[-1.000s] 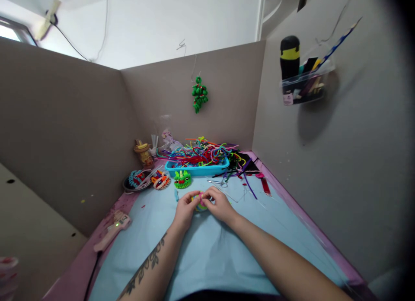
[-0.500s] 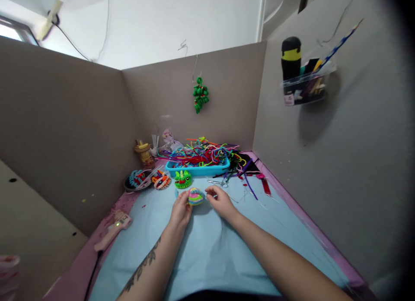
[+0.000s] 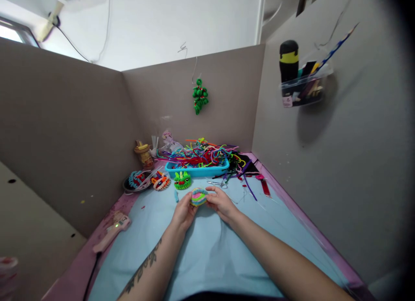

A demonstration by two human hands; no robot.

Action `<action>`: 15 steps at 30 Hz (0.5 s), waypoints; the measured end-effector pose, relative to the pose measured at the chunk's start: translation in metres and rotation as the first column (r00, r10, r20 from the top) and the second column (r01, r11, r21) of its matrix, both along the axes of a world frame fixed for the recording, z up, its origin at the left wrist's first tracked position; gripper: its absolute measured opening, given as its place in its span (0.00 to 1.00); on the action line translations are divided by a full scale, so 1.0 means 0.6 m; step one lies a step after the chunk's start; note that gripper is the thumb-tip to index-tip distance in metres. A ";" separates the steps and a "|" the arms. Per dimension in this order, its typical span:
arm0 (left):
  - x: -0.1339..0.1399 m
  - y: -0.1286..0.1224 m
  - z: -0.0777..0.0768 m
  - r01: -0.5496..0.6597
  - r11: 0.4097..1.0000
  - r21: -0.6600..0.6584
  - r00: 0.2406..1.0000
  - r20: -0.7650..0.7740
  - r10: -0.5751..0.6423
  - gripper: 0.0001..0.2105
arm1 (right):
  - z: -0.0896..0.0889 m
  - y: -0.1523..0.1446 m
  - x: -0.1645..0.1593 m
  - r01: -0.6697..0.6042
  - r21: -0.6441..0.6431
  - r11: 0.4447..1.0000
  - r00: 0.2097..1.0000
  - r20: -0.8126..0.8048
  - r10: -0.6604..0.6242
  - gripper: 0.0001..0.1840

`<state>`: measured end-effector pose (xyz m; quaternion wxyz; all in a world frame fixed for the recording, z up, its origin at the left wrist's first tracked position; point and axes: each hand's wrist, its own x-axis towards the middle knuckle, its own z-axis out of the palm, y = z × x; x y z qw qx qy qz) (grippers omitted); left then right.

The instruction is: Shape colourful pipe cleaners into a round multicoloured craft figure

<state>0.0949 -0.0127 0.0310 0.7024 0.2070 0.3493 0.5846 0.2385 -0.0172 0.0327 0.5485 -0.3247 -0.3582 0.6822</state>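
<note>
A small rounded piece of striped pipe-cleaner work (image 3: 199,197), in blue, pink, yellow and green, is held up over the blue table cover. My left hand (image 3: 184,210) grips its left edge between thumb and fingers. At its right edge, my right hand (image 3: 221,201) pinches it with thumb and fingertips. Left of my left hand lies a short light-blue fuzzy piece (image 3: 176,196). Just beyond stand a green pipe-cleaner animal head (image 3: 182,180) and an orange-and-white one (image 3: 161,181). Scissors (image 3: 218,184) lie past my right hand.
A blue tray (image 3: 197,171) heaped with coloured pipe cleaners stands at the back. A dark bowl (image 3: 129,189) and a cup (image 3: 144,155) are at the left, with a pink glue gun (image 3: 112,234) nearer. Grey panels enclose the table; a clear bin (image 3: 303,91) hangs on the right one.
The striped piece has turned and shifted slightly right. My right hand, apart from it or barely touching before, now grips its right edge. The light-blue piece at left shows more fully.
</note>
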 end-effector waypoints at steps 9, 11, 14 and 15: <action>0.001 0.001 -0.003 -0.006 0.998 0.058 1.000 -0.024 0.007 0.06 | -0.002 -0.002 -0.004 -0.012 -0.062 0.998 0.999 -0.050 0.009 0.23; 0.003 0.000 0.000 -0.003 0.998 0.055 1.000 -0.025 0.005 0.06 | -0.001 -0.002 -0.004 -0.015 -0.061 0.998 0.998 -0.057 0.011 0.22; 0.004 -0.002 0.004 -0.006 0.999 0.043 1.000 -0.027 0.007 0.05 | 0.000 -0.002 -0.004 -0.020 -0.055 0.998 0.998 -0.056 0.017 0.22; 0.004 -0.002 0.004 -0.005 0.999 0.043 1.000 -0.028 0.007 0.05 | -0.001 -0.002 -0.004 -0.020 -0.052 0.998 0.998 -0.054 0.017 0.22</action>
